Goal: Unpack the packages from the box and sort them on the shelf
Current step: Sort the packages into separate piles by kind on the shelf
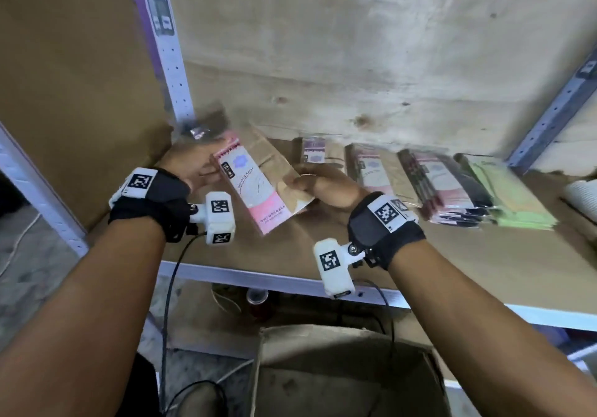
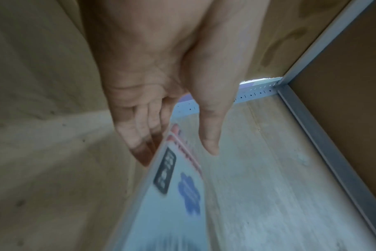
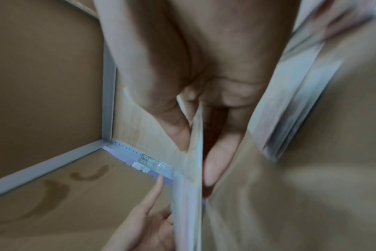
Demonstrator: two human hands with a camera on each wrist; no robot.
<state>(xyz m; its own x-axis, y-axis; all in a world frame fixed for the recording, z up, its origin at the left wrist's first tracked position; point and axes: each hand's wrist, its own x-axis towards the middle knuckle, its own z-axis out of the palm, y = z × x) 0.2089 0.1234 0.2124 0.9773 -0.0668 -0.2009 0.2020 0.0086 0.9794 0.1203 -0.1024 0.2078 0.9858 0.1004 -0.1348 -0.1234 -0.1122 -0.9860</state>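
A flat pink-and-white package [image 1: 255,190] with beige contents is held tilted just above the wooden shelf board [image 1: 323,242]. My right hand [image 1: 307,184] pinches its right edge, thumb on top; the right wrist view shows that pinch [image 3: 197,159] on the package's thin edge [image 3: 189,195]. My left hand [image 1: 206,168] is open at the package's far left end. In the left wrist view its straight fingers [image 2: 140,139] touch the package [image 2: 178,195] from behind, and the thumb stands free. The cardboard box [image 1: 339,368] stands open on the floor below.
Sorted piles lie along the shelf's back right: a small one [image 1: 316,155], a beige-and-pink one [image 1: 378,174], a dark one [image 1: 436,187] and a green one [image 1: 504,190]. A blurred dark package [image 1: 202,129] is at the back left corner by the upright post [image 1: 168,55].
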